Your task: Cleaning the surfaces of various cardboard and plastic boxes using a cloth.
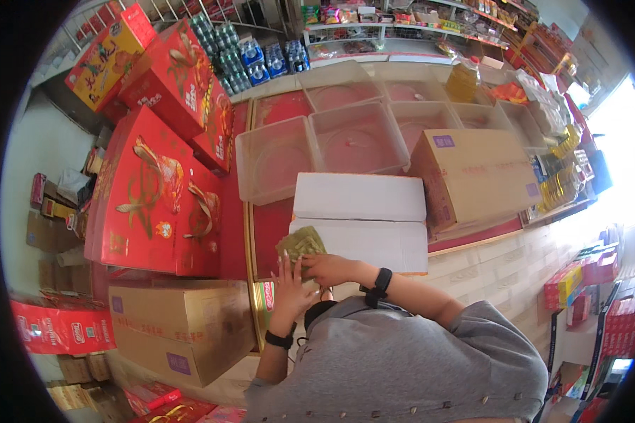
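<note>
A crumpled yellow-green bundle [302, 242], like a folded cloth or thin bag, is at the lower left corner of a white open box [360, 240]. My left hand [291, 290] grips its near-left edge, fingers pointing away from me and the thumb close to the bundle. From the right, my right hand [327, 271] reaches across, its fingers bent against the near edge of the same bundle. Part of the hold is hidden behind the fingers. Both wrists wear black bands. The box's two white panels lie side by side, one beyond the other.
Clear plastic bins [274, 161] stand beyond the box on a red surface. One brown carton [476, 176] is at the right, another [183, 328] at the lower left. Large red gift boxes [152, 204] rise at the left. An oil jug [463, 81] stands at the back right.
</note>
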The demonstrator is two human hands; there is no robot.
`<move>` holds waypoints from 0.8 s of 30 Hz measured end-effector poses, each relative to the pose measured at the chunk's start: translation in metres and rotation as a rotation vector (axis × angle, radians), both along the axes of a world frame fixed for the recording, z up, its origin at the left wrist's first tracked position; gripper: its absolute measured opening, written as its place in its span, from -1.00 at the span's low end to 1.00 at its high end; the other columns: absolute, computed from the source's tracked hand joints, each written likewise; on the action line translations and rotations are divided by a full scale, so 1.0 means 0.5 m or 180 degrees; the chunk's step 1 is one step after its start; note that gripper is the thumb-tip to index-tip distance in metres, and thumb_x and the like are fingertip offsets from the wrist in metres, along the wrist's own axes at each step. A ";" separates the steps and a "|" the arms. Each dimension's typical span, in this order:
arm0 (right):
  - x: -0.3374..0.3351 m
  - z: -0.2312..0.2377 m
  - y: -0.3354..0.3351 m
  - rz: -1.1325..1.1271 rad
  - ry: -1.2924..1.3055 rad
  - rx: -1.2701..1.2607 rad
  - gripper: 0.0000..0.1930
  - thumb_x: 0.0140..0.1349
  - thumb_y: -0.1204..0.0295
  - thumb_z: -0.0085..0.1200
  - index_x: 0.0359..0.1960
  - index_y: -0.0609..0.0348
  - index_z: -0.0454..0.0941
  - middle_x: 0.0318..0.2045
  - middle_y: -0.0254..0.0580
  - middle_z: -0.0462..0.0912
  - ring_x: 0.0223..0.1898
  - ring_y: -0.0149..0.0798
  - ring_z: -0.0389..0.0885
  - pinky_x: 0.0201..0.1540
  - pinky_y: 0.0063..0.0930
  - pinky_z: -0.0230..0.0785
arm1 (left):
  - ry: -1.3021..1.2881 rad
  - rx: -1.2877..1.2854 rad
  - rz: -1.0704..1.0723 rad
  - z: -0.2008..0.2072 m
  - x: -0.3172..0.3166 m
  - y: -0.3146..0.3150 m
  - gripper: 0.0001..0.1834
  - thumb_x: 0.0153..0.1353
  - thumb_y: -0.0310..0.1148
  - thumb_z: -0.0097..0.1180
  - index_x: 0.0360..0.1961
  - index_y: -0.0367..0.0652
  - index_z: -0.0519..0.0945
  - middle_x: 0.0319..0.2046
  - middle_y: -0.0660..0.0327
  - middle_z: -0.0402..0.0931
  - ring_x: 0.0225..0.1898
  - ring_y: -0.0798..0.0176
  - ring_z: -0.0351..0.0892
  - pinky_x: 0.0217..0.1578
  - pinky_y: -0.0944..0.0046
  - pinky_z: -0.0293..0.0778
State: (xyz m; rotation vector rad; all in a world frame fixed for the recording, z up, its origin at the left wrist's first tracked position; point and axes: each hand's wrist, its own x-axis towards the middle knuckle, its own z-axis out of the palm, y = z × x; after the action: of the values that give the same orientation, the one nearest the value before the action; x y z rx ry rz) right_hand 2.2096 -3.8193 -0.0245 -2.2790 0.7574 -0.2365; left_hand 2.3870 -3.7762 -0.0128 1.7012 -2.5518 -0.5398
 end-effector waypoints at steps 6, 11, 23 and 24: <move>-0.102 -0.037 0.015 0.0183 -0.0211 -0.0699 -0.71 -0.04 0.45 -0.03 -0.24 0.24 0.54 -0.06 0.05 0.42 0.06 0.04 0.32 0.08 -0.15 0.23 | 0.0135 -0.0504 -0.0045 -0.029 -0.108 0.032 0.01 -0.15 -0.01 0.24 0.28 -0.15 0.02 0.31 -0.15 -0.19 0.32 -0.22 -0.20 0.20 -0.29 -0.20; -0.205 -0.017 0.058 0.0202 -0.0716 -0.0305 -0.70 -0.03 0.44 0.01 -0.22 0.26 0.53 -0.09 0.01 0.42 0.02 0.03 0.32 0.04 -0.16 0.23 | 0.0127 -0.0439 -0.0228 -0.034 -0.193 0.061 -0.01 -0.13 0.00 0.21 0.28 -0.13 0.03 0.30 -0.15 -0.15 0.31 -0.22 -0.17 0.18 -0.31 -0.13; -0.462 -0.012 0.209 -0.1230 -0.0091 -0.0200 -0.51 0.01 0.52 -0.03 0.07 0.17 0.36 0.17 -0.01 0.21 0.28 0.06 0.02 0.29 -0.17 -0.04 | 0.0250 -0.0490 -0.1767 -0.051 -0.451 0.027 0.12 -0.16 0.15 0.20 0.31 -0.16 -0.07 0.30 -0.20 -0.21 0.30 -0.29 -0.19 0.17 -0.34 -0.13; -0.468 -0.020 0.212 -0.1552 -0.0214 -0.0078 -0.51 0.01 0.52 -0.02 0.08 0.17 0.35 0.18 -0.01 0.20 0.29 0.05 0.00 0.29 -0.16 -0.05 | 0.0249 -0.0477 -0.1791 -0.051 -0.465 0.019 0.15 -0.19 0.22 0.19 0.32 -0.16 -0.08 0.30 -0.20 -0.21 0.30 -0.29 -0.20 0.17 -0.34 -0.14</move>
State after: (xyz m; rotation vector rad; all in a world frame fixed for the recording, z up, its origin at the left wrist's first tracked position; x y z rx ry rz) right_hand 1.9756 -3.7133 -0.0347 -2.0642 1.2715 -0.5453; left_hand 2.1547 -3.7666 -0.0385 0.8836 -2.9100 -0.3999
